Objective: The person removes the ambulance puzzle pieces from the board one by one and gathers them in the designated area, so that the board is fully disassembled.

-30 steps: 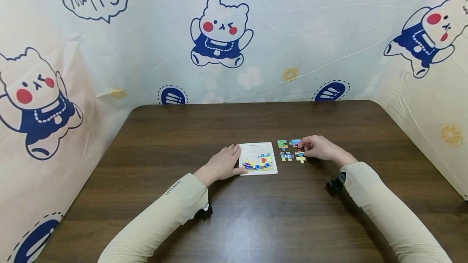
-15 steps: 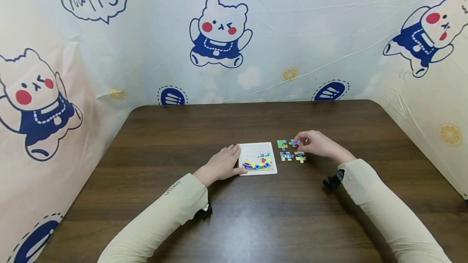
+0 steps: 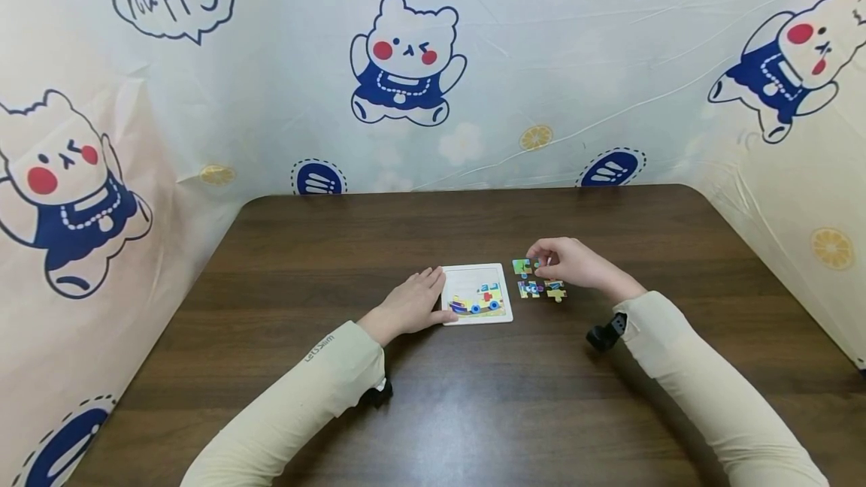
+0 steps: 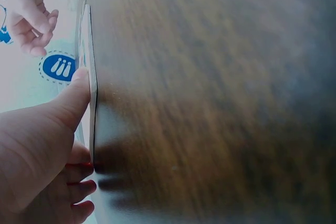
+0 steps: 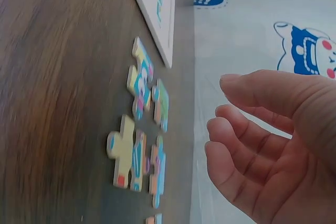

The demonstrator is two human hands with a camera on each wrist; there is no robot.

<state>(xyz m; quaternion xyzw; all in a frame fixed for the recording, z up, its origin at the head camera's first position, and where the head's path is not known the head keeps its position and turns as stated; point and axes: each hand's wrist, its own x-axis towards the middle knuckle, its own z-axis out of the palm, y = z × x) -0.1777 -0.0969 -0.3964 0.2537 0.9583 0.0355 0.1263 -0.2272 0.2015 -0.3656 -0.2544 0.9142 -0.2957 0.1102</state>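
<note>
While the left hand (image 3: pixel 414 305) lies flat on the dark brown wooden counter (image 3: pixel 433 412), its relaxed fingers rest against the left edge of the white square puzzle tray (image 3: pixel 476 293), and in the left wrist view the thumb (image 4: pixel 73 95) touches that tray's thin rim (image 4: pixel 90 77). Inside the tray, only the lower row shows fitted pieces with a yellow vehicle picture; the upper part is bare white. Just to the right of the tray lies a small cluster of colourful loose cardboard jigsaw pieces (image 3: pixel 539 289) on the counter: a green one (image 3: pixel 521 267) at the far left of the cluster, and a purple-blue one (image 3: pixel 530 289) beside a yellow one (image 3: pixel 557 292) nearer the person. The right hand (image 3: pixel 567 263) hovers over the far row of this cluster with its fingers curled downward, fingertips close by the green piece; in the head view it cannot be told whether they pinch a piece. In the right wrist view the fingers (image 5: pixel 247 129) are loosely bent with the thumb apart above them, no piece visible between them, and the loose pieces (image 5: pixel 142 135) lie flat on the counter to their left, near the tray's corner (image 5: pixel 163 30). Both arms wear pale cream sleeves (image 3: pixel 298 404).
</note>
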